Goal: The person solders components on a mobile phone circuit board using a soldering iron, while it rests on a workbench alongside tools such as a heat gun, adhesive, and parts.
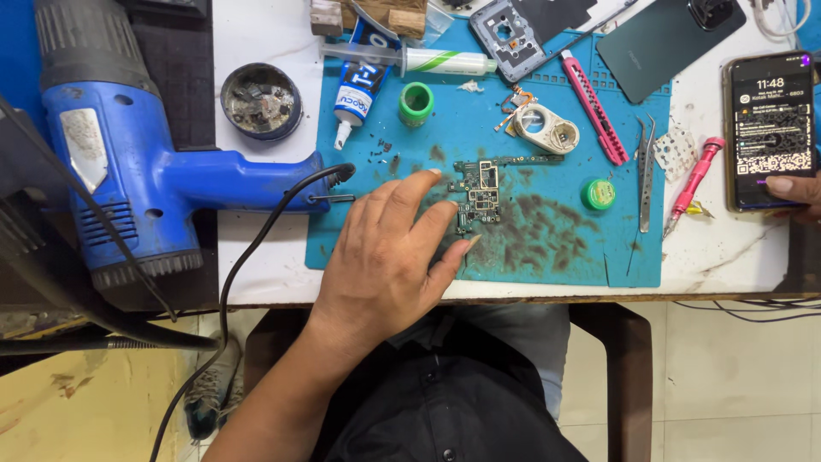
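Observation:
My left hand lies flat on the blue work mat, fingers spread, its fingertips touching the left side of a small green circuit board. It holds nothing. My right hand shows only as fingertips at the right edge, resting on the lower edge of a lit phone that lies on the white table. Whether the fingers grip the phone or just touch it is unclear.
A blue heat gun lies at the left, its black cord hanging off the table. On or near the mat are a round dish of scraps, glue tube, syringe, two green caps, pink cutter, tweezers, pink screwdriver, phone back cover.

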